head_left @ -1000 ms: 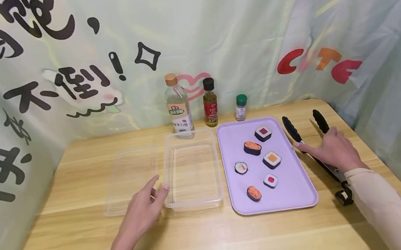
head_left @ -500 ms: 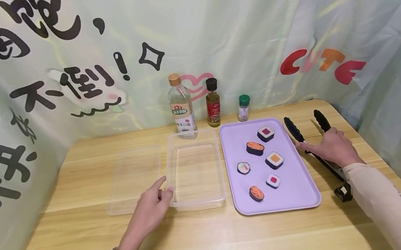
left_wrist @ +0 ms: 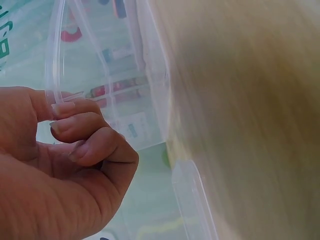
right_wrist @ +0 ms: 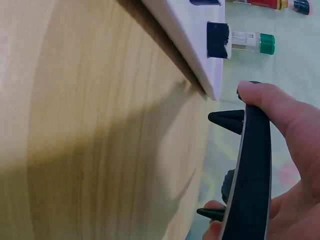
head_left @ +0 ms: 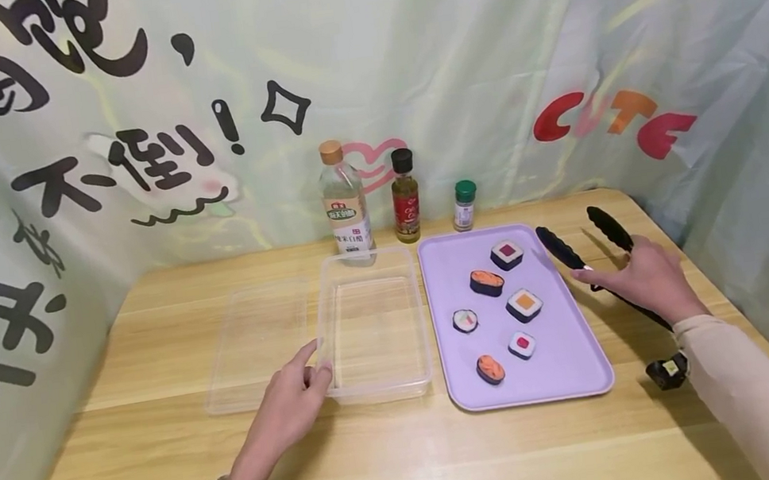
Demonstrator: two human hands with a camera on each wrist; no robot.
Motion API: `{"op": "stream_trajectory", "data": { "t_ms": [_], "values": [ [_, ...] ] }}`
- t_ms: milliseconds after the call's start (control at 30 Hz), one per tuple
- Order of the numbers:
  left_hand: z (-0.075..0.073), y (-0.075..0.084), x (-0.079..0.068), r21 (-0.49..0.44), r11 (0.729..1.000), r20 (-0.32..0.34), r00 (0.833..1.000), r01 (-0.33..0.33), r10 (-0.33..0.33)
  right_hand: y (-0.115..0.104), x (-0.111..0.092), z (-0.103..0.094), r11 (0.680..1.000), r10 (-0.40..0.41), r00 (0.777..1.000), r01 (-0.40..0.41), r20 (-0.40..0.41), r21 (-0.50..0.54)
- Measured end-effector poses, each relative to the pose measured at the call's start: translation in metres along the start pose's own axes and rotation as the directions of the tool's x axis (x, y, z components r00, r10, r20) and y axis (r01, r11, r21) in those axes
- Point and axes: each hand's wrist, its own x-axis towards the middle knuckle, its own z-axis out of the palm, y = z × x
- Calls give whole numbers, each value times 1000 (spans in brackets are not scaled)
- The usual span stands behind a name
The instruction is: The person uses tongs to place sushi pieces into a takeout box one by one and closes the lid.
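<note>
My left hand (head_left: 289, 400) pinches the left rim of a clear plastic container (head_left: 381, 388); in the left wrist view the other fingers curl beside its wall (left_wrist: 150, 80). On the right, my right hand (head_left: 656, 279) grips black-and-silver kitchen tongs (head_left: 561, 247), thumb on one arm and fingers around the other. Their arms are spread, and the black tips point toward the back. The right wrist view has the tongs (right_wrist: 255, 160) held over their shadow on the table. Between the hands, a purple tray (head_left: 559, 371) bears several sushi pieces (head_left: 524, 304).
A clear lid (head_left: 256, 344) lies left of the container. Along the back stand a white vinegar bottle (head_left: 347, 212), a small oil bottle (head_left: 405, 201) and a green-capped spice jar (head_left: 464, 206). A printed curtain (head_left: 440, 49) hangs behind the wooden table (head_left: 412, 461).
My left fingers have moved onto the container's rim and closed on it. The right hand has gripped the tongs and raised them slightly off the table. The sushi pieces stay in place.
</note>
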Motion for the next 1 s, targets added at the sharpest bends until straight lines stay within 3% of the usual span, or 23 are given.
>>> {"op": "stream_trajectory", "data": {
  "t_ms": [367, 567, 1000],
  "values": [
    [0, 1, 2, -5, 1000, 6, 1000, 0, 0, -5, -11, -5, 999, -43, 999, 43, 20, 22],
    [1, 1, 1, -9, 1000, 6, 1000, 21, -21, -14, -14, -9, 996, -90, 993, 91, 71, -7],
    [1, 0, 0, -7, 1000, -6, 1000, 8, -8, -36, -4, -11, 983, -167, 974, 176, 151, -47]
  ]
}}
